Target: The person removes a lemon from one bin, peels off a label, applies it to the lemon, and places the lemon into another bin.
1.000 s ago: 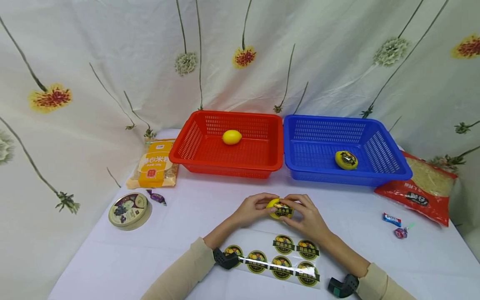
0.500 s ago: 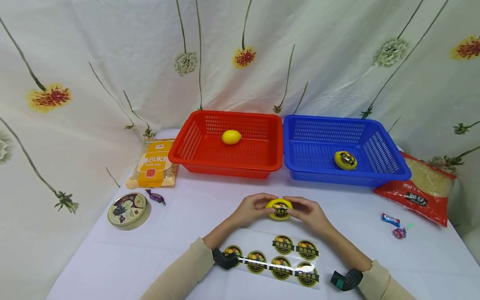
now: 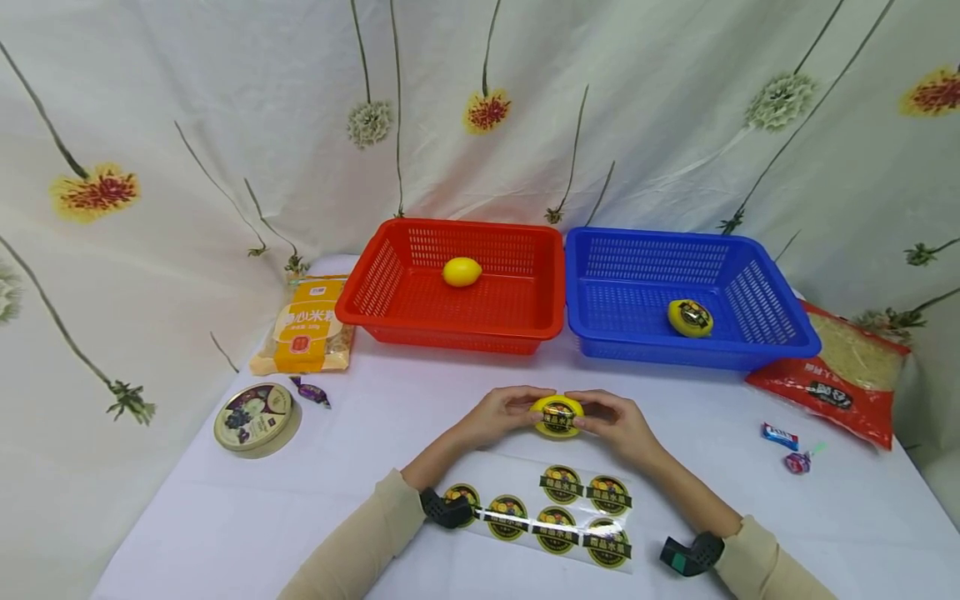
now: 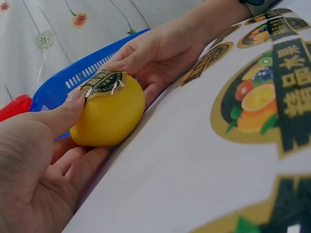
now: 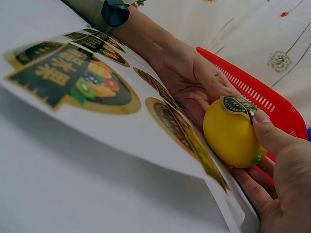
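On the counter (image 3: 750, 500), a round tin (image 3: 253, 417) and a yellow packet (image 3: 307, 325) are lying at the left. Next, the left hand (image 3: 501, 414) is curling its fingers round a lemon (image 3: 557, 416), just beyond a sticker sheet (image 3: 551, 517), and the right hand (image 3: 613, 422) is gripping its other end. Only the wrist views are showing a sticker (image 4: 102, 81) with one edge lifting under both thumbs. Behind, a red basket (image 3: 390, 275) is holding a bare lemon (image 3: 461, 272); a blue basket (image 3: 780, 325) is holding a stickered one (image 3: 690, 317).
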A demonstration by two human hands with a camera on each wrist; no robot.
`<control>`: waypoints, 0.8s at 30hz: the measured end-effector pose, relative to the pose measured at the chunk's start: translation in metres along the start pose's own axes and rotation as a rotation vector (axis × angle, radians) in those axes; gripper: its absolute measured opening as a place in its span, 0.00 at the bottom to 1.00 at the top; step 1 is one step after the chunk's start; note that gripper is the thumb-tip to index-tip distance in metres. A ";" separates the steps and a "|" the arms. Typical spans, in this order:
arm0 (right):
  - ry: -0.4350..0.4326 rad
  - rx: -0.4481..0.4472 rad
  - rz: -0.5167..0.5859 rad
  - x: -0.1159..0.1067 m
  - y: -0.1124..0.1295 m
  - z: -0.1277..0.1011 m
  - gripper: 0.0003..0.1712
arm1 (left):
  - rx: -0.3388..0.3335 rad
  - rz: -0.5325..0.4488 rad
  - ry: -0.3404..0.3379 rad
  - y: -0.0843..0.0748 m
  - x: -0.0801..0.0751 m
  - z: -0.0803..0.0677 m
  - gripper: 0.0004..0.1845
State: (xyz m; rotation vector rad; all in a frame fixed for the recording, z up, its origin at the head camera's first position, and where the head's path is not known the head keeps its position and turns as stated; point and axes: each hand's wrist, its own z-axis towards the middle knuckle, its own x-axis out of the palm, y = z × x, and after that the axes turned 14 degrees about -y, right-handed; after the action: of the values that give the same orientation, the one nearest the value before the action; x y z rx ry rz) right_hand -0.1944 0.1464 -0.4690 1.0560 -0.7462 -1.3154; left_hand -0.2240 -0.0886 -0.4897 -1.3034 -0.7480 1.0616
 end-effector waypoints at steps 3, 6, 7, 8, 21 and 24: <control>-0.012 -0.008 0.000 0.001 0.000 0.000 0.20 | -0.010 -0.011 -0.005 0.001 0.000 0.000 0.22; -0.014 -0.011 0.001 0.001 -0.001 0.000 0.20 | 0.067 0.007 -0.019 0.000 0.004 -0.003 0.26; -0.013 -0.012 0.006 0.001 -0.001 -0.001 0.20 | 0.108 0.024 -0.020 0.000 0.006 -0.003 0.28; -0.013 -0.013 0.011 0.001 -0.002 -0.001 0.20 | 0.165 0.060 -0.021 0.000 0.008 -0.004 0.29; -0.012 -0.038 0.001 0.001 0.000 -0.002 0.20 | 0.510 0.495 -0.142 -0.004 0.015 -0.006 0.24; 0.001 -0.019 -0.019 -0.001 0.001 -0.001 0.20 | 0.494 0.470 -0.137 -0.003 0.014 -0.005 0.23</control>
State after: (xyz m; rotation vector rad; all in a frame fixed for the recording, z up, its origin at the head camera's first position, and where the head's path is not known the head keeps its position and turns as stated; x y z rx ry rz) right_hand -0.1933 0.1474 -0.4685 1.0510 -0.7231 -1.3360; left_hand -0.2136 -0.0770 -0.4894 -0.9985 -0.2434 1.6068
